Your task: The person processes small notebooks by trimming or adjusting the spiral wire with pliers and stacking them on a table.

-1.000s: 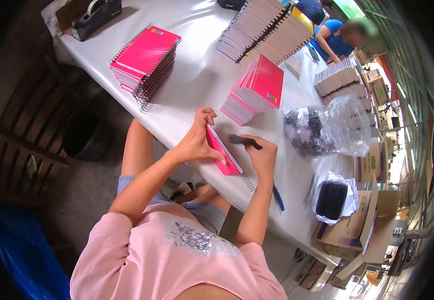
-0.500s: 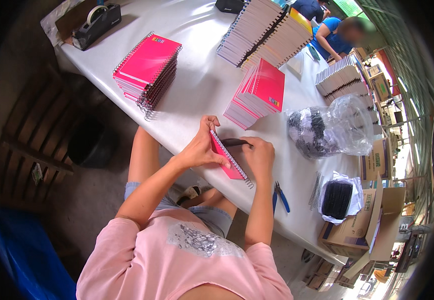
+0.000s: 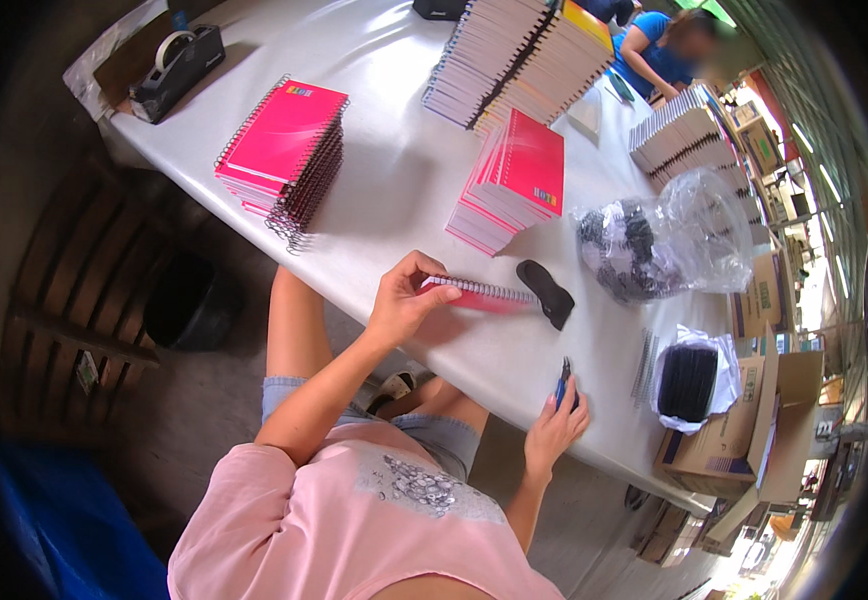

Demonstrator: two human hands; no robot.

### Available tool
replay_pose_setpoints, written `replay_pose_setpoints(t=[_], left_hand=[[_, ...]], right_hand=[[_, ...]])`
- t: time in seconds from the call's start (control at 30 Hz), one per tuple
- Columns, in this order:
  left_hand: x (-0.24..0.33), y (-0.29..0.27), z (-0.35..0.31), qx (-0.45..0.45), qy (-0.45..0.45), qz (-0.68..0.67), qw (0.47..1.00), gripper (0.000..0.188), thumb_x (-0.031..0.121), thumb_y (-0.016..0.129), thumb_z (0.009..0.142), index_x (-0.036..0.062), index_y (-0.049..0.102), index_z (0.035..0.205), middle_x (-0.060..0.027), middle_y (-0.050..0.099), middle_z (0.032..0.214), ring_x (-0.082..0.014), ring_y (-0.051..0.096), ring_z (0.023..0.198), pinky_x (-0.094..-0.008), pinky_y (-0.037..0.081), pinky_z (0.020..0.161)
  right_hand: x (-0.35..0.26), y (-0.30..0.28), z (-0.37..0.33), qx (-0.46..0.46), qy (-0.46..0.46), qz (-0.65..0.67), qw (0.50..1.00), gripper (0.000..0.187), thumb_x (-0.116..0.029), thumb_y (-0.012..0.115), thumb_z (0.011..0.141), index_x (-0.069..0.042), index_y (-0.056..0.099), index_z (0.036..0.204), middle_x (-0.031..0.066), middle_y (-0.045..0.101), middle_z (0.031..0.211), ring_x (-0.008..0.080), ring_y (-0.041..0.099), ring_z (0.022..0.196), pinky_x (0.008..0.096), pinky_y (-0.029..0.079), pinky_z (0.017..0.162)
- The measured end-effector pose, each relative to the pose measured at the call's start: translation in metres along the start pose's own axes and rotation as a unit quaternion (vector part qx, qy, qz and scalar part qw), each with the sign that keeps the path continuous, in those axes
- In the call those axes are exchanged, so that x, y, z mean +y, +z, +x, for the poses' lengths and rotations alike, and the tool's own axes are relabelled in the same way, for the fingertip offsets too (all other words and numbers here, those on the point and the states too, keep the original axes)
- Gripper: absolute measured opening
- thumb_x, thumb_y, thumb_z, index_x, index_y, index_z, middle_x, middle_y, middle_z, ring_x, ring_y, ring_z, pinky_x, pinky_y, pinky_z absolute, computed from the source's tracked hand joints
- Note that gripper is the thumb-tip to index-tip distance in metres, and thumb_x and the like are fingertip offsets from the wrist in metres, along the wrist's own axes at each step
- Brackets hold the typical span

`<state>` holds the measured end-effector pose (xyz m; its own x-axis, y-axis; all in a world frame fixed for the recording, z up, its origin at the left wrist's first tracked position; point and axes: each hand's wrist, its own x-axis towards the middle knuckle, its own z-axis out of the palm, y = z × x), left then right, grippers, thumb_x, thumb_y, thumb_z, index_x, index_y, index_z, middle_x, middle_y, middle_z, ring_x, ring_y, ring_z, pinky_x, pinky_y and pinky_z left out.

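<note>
— Pink spiral notebook (image 3: 479,297) lies flat on the white table (image 3: 394,190); the left hand (image 3: 406,300) pinches its near corner between thumb and fingers. The right hand (image 3: 554,428), at the table's near edge, closes around a blue-handled tool (image 3: 563,383).

— How many stacks?

— Two pink notebook stacks: one left (image 3: 282,152), one centre (image 3: 510,180). Beyond them, rows of bound pads (image 3: 514,55).

— Containers?

— One clear bag (image 3: 669,235) holding dark pieces, one small bag (image 3: 692,378) of black items, one open cardboard box (image 3: 744,440). One black tape dispenser (image 3: 176,70) sits far left.
</note>
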<state>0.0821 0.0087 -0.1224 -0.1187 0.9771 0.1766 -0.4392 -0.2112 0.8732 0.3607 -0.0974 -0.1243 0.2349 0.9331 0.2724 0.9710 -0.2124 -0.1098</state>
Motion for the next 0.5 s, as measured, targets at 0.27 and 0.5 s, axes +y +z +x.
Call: replay_pose_setpoints(t=[0.27,0.5], left_hand=[[0.020,0.007,-0.009,0.051,0.208,0.241,0.947,0.033,0.013,0.084,0.061,0.0018,0.053,0.066,-0.0082,0.059,0.072,-0.0151,0.056,0.071,-0.0274,0.045,0.063],[0.041,0.011,-0.011,0.065,0.331,0.320,0.886,0.026,0.007,0.082,0.055,0.0030,0.062,0.071,-0.0046,0.059,0.069,-0.0198,0.053,0.064,-0.0305,0.042,0.056]], right_hand=[[-0.110,-0.079,0.019,-0.031,-0.155,0.388,0.908,0.038,-0.020,0.057,0.086,-0.009,0.055,0.123,0.0135,0.049,0.112,0.0302,0.045,0.105,0.0403,0.030,0.096],[-0.147,-0.089,0.025,-0.007,-0.251,0.285,0.925,0.036,-0.023,0.065,0.082,-0.020,0.062,0.117,0.0110,0.049,0.110,0.0299,0.043,0.104,0.0425,0.030,0.094]])
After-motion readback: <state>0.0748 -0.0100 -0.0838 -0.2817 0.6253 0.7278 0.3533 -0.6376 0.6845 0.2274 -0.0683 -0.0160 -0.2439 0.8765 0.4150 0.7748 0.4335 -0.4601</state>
